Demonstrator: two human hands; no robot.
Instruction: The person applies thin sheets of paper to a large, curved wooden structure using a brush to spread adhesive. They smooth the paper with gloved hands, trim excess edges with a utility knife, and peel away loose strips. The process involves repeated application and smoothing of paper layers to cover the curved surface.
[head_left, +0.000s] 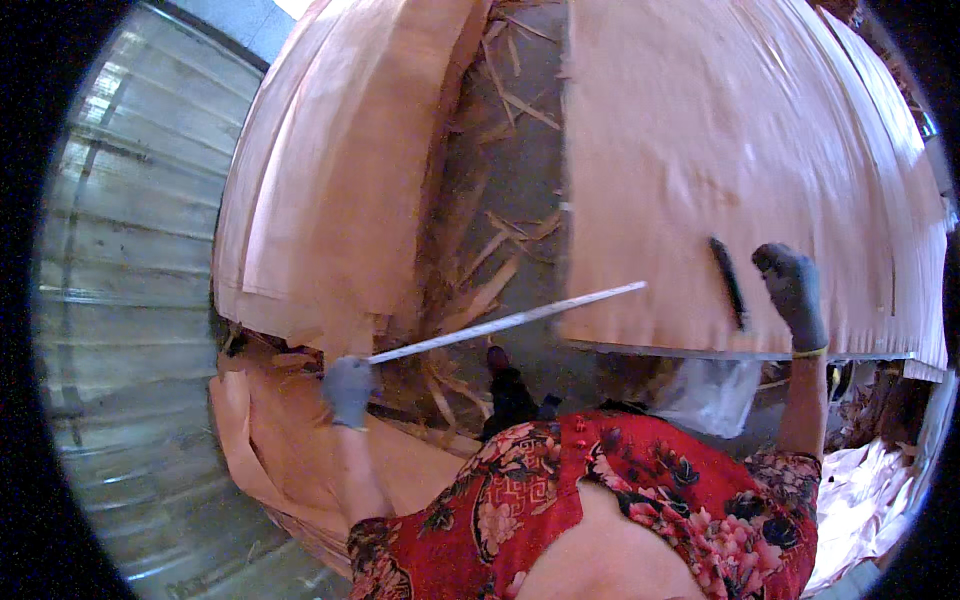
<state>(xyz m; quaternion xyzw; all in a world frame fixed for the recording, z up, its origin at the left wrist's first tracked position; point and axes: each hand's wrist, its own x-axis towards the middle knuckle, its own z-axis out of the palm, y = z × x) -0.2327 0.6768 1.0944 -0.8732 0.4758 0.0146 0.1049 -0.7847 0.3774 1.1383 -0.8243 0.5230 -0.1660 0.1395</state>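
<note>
My left hand (348,390), in a grey glove, is closed around one end of a long, thin white stick (510,320). The stick slants up to the right across the gap, and its far end is over the right stack of wood veneer sheets (690,180). Above that stack's near edge, my right hand (792,295), also gloved in grey, has its fingers curled in; whether they hold anything is hidden. Just left of it a slim black tool (728,283), its kind unclear, lies on the top sheet, apart from the fingers.
A second veneer stack (350,150) stands to the left. Torn veneer strips (490,285) litter the floor between the stacks. Clear plastic sheeting (710,395) hangs below the right stack's near edge. A ribbed translucent wall (150,300) runs along the left side.
</note>
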